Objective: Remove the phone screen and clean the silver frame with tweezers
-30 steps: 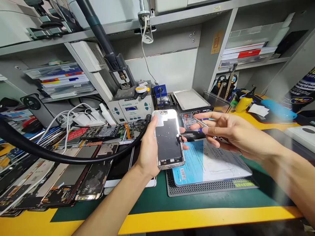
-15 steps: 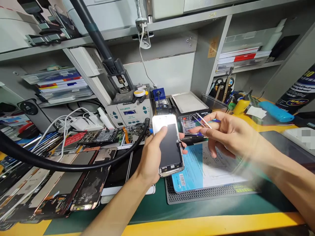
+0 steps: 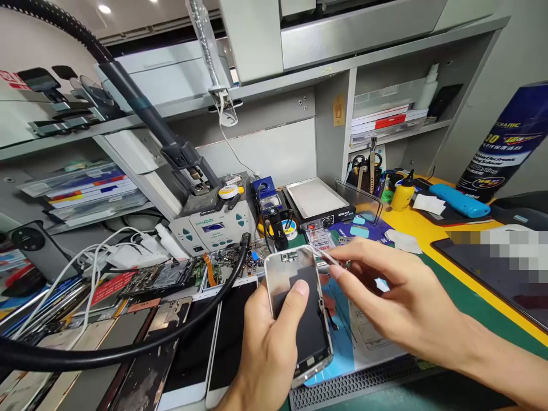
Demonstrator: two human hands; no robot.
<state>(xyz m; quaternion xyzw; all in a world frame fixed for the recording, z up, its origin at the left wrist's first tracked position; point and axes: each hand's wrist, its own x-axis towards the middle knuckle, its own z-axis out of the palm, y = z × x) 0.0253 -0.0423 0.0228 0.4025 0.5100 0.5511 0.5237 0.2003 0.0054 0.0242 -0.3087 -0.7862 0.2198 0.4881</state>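
My left hand (image 3: 274, 337) is closed round a phone screen assembly (image 3: 314, 328), its thumb pressed on the dark inner side. The assembly is tilted, with a bare metal area and small parts at its top end. Between the fingers of my right hand (image 3: 398, 291) is a pair of thin metal tweezers (image 3: 326, 258). Their tips reach the top right corner of the assembly; whether they touch it I cannot tell. A short dark flex cable (image 3: 333, 322) hangs from the assembly's right edge. Beneath lies a blue and white sheet (image 3: 342, 357).
Several phone screens (image 3: 188, 354) lie at the left, crossed by a thick black hose (image 3: 162, 337). Behind stands a rework station (image 3: 214, 225), beside a flat heating plate (image 3: 317, 197). A dark tablet (image 3: 492, 279) and a yellow bottle (image 3: 402, 193) are at the right.
The view has shifted, and the phone screen assembly appears lower and closer. My right hand has brought the tweezers left to its top corner. Both holds stay closed.
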